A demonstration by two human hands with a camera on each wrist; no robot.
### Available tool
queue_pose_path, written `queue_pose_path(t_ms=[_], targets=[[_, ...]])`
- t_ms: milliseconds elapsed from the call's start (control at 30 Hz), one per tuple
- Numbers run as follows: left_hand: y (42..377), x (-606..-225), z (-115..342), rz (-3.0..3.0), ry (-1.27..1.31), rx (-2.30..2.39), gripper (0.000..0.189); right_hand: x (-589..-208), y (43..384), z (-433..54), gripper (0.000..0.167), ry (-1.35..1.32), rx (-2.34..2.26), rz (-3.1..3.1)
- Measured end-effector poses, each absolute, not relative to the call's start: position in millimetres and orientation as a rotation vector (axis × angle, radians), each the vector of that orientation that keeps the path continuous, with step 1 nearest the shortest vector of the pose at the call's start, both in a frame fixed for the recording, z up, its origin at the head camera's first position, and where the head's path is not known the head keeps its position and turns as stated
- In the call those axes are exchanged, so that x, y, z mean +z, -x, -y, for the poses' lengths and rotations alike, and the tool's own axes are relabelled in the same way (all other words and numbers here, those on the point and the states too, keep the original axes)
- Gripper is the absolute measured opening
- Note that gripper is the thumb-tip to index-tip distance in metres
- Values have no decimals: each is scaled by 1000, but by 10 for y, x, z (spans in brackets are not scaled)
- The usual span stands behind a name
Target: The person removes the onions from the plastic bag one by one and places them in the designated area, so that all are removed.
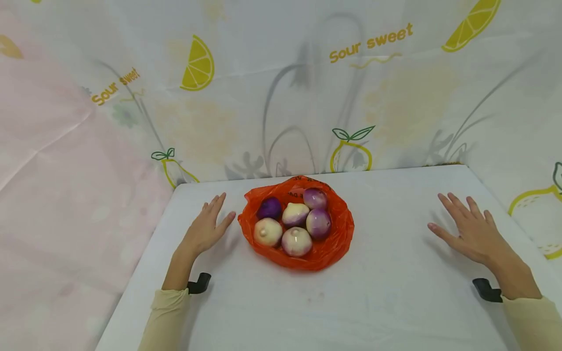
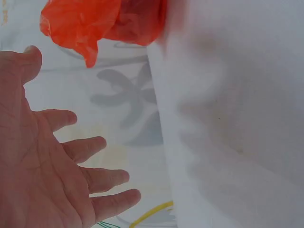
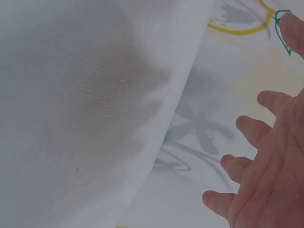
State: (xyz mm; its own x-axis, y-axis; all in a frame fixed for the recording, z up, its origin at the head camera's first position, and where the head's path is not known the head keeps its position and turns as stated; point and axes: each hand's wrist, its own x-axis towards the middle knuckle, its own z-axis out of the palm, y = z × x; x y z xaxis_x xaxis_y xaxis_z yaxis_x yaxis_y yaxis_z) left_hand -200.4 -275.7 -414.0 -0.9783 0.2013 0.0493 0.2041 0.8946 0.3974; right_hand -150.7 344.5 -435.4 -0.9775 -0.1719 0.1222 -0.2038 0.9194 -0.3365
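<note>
An orange-red plastic bag [image 1: 340, 243], its edge rolled open like a bowl, lies mid-table and holds several glossy round onions. Whitish ones with purple tinges [image 1: 296, 242] lie at the front, purple ones [image 1: 319, 224] on the right and a deep violet one [image 1: 270, 208] at the back left. My left hand [image 1: 205, 230] hovers just left of the bag, fingers spread and holding nothing; its palm [image 2: 42, 166] shows in the left wrist view below the bag's edge. Well to the right, my right hand [image 1: 474, 238] is over the table with fingers spread, also holding nothing.
A white-covered table [image 1: 373, 307] extends under both arms. Behind it hangs a pale cloth [image 1: 272, 58] printed with lemons and lettering, close along the table's back edge. Black bands with protruding mounts [image 1: 486, 290] sit on both wrists.
</note>
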Motion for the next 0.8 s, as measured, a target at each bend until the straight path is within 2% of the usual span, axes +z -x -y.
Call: queue_pose_path(t_ms=[800], targets=[[2260, -3969, 2510, 3064, 289, -1647, 90, -4282, 1486, -3326, 86, -360, 604, 3003]])
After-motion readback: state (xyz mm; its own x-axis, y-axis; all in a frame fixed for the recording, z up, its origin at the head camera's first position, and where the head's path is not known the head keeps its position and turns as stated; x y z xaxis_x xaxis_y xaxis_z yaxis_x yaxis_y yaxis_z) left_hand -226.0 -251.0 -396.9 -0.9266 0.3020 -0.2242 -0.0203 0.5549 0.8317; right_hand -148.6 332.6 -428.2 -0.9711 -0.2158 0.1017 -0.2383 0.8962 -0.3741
